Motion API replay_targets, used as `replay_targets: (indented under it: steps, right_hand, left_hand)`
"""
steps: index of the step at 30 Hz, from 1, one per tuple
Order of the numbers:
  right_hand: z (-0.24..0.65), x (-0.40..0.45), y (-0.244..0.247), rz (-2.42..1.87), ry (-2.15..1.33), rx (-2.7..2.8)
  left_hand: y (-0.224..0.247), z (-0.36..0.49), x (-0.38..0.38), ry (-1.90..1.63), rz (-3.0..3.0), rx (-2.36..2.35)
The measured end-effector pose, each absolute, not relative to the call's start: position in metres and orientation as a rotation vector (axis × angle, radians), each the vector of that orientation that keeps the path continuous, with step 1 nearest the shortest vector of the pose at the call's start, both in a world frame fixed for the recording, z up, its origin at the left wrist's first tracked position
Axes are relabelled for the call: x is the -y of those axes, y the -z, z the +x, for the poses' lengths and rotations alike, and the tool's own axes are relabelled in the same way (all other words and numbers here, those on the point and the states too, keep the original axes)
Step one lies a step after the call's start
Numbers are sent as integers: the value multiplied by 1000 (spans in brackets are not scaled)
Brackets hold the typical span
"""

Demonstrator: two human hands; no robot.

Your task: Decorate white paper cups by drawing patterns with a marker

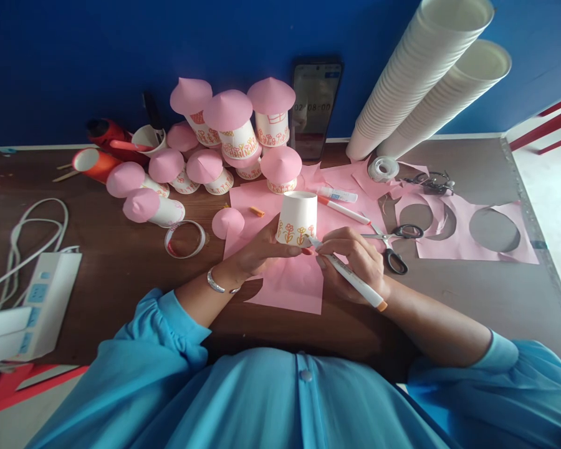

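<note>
My left hand (264,249) is closed around the lower part of a white paper cup (298,209), held upside down. Red and yellow-orange flowers are drawn in a band near its rim. In my right hand (355,262) is a white marker (350,277) with an orange end, its tip at the flower band. Pink paper sheets (290,293) lie beneath both hands. A second white marker (343,211) with a red end and a small orange marker cap (257,212) rest on the paper. Black-handled scissors (395,237) lie right of my right hand.
Behind stand several decorated cups with pink cone roofs (228,112). A phone (315,109) leans on the blue wall beside tall cup stacks (416,75). A tape roll (185,239), a glue stick (339,194), cut pink scraps (472,227) and a power strip (51,299) lie around.
</note>
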State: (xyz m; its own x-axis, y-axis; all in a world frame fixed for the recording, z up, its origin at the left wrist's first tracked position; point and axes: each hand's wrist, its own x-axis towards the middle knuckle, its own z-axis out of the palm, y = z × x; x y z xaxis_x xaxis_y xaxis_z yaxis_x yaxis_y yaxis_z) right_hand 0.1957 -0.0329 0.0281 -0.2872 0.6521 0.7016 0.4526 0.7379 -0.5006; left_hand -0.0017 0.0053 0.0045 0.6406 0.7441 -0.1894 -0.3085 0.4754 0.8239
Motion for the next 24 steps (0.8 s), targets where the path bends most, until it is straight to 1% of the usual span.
replay_targets:
  steps: [6, 12, 24]
  right_hand:
    - [197, 32, -30, -825, -227, 1939]
    - [196, 32, -32, -713, -254, 1957]
    - [195, 31, -32, -713, -233, 1968]
  left_hand:
    - [2, -4, -6, -693, 880, -562]
    - [3, -4, -6, -707, 894, -532]
    - [-6, -2, -5, -667, 874, -630]
